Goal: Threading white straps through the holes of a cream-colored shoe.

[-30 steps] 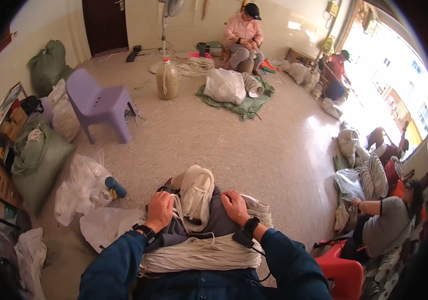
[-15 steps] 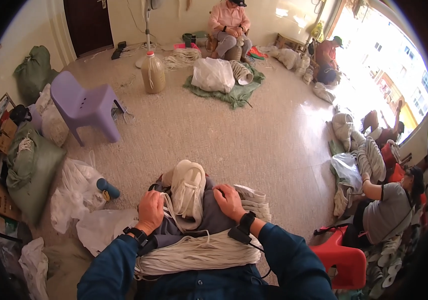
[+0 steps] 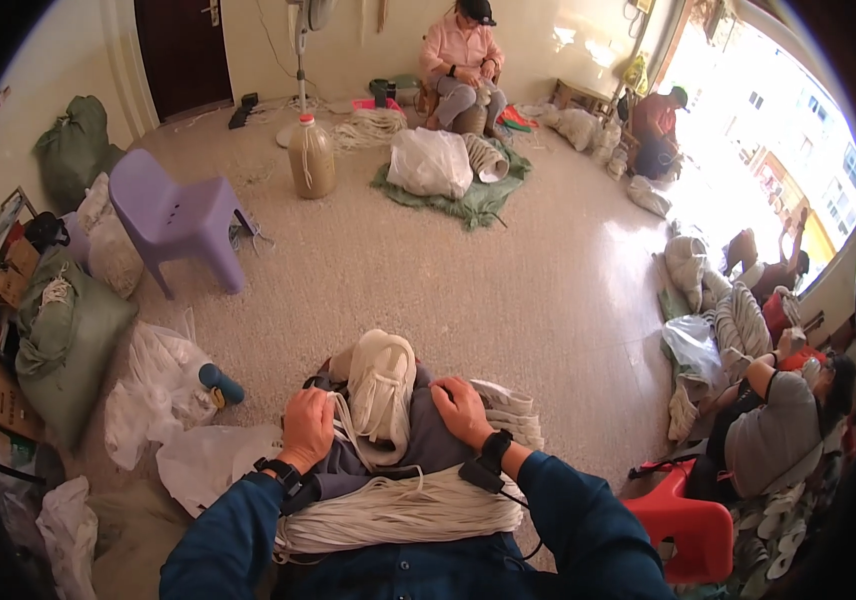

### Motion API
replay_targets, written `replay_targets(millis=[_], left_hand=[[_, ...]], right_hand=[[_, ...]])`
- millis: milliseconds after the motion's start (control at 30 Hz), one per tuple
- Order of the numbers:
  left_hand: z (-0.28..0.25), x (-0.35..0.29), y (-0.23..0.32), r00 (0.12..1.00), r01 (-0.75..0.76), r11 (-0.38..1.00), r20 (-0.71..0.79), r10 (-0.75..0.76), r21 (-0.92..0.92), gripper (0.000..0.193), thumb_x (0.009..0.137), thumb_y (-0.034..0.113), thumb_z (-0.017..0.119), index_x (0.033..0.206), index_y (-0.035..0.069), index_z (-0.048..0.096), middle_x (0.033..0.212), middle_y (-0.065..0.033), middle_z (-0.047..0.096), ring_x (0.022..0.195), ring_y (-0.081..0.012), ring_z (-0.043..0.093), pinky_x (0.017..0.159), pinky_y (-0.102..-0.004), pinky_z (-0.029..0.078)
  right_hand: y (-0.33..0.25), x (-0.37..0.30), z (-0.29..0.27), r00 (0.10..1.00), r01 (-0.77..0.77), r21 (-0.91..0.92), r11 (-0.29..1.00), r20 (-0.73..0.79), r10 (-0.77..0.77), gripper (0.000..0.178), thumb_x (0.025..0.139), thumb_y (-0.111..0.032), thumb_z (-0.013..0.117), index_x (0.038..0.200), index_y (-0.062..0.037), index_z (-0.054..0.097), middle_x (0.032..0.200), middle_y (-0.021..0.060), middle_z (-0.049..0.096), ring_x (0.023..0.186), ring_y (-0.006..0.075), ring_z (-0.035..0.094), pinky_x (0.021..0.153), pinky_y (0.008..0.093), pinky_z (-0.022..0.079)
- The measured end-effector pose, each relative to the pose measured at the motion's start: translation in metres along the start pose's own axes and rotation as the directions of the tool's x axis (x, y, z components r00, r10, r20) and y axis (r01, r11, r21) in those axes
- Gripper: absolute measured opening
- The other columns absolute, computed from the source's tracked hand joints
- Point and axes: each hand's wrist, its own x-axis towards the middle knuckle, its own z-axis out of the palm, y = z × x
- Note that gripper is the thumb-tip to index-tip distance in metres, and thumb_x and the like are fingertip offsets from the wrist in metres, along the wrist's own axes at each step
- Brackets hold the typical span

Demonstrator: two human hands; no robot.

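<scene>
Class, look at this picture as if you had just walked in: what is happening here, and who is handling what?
A seated person in blue sleeves works a looped bundle of cream-white cord on the lap. The left hand grips strands beside it and the right hand presses on its other side. A thick skein of the same cord lies across the lap. Other people sit on the floor with similar cord, near a lilac plastic stool.

Home workroom: cord bundles (image 3: 398,510), stuffed sacks (image 3: 68,345), workers seated on floor (image 3: 428,270).
</scene>
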Motion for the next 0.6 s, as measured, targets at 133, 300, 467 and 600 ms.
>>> replay_targets(millis=[133, 300, 467, 600], left_hand=[[-0.0001, -0.0015, -0.0008, 1.000, -0.023, 1.000, -0.013, 0.022, -0.008, 0.016, 0.095, 0.014, 0.052, 0.086, 0.000, 0.054, 0.086, -0.0168, 0.057, 0.085, -0.0369, 0.054, 0.077, -0.0452, 0.044], [0.0034, -0.0018, -0.0011, 1.000, -0.015, 1.000, -0.004, 0.015, -0.016, 0.017, 0.095, 0.014, 0.052, 0.086, 0.001, 0.054, 0.086, -0.0163, 0.056, 0.085, -0.0357, 0.054, 0.078, -0.0443, 0.044], [0.0042, -0.0047, -0.0048, 0.999, -0.026, 1.000, -0.031, 0.026, 0.015, 0.017, 0.095, 0.014, 0.052, 0.086, 0.000, 0.055, 0.086, -0.0166, 0.057, 0.085, -0.0363, 0.054, 0.078, -0.0440, 0.045], [0.0024, -0.0021, -0.0033, 1.000, -0.027, 1.000, -0.011, 0.026, -0.010, 0.016, 0.096, 0.013, 0.052, 0.088, -0.001, 0.055, 0.089, -0.0176, 0.058, 0.086, -0.0375, 0.055, 0.078, -0.0450, 0.045]], right_hand=[[-0.0006, 0.0006, -0.0014, 0.999, -0.036, -0.008, 0.999, 0.017, 0.036, 0.030, 0.095, -0.027, 0.055, 0.102, -0.0020, 0.070, 0.103, 0.0207, 0.067, 0.099, 0.0389, 0.062, 0.089, 0.0434, 0.048], [0.0052, 0.0003, 0.0014, 1.000, -0.025, -0.016, 1.000, -0.013, 0.025, 0.028, 0.095, -0.026, 0.056, 0.101, -0.0026, 0.071, 0.099, 0.0207, 0.068, 0.096, 0.0402, 0.062, 0.087, 0.0450, 0.049], [-0.0015, 0.0003, 0.0008, 1.000, -0.013, 0.005, 1.000, 0.003, 0.013, 0.028, 0.094, -0.025, 0.056, 0.102, -0.0024, 0.070, 0.098, 0.0205, 0.067, 0.095, 0.0393, 0.062, 0.086, 0.0447, 0.049], [-0.0001, 0.0009, 0.0000, 1.000, -0.003, -0.010, 1.000, -0.006, 0.003, 0.027, 0.094, -0.024, 0.056, 0.101, -0.0023, 0.070, 0.099, 0.0207, 0.067, 0.095, 0.0392, 0.062, 0.085, 0.0445, 0.049]])
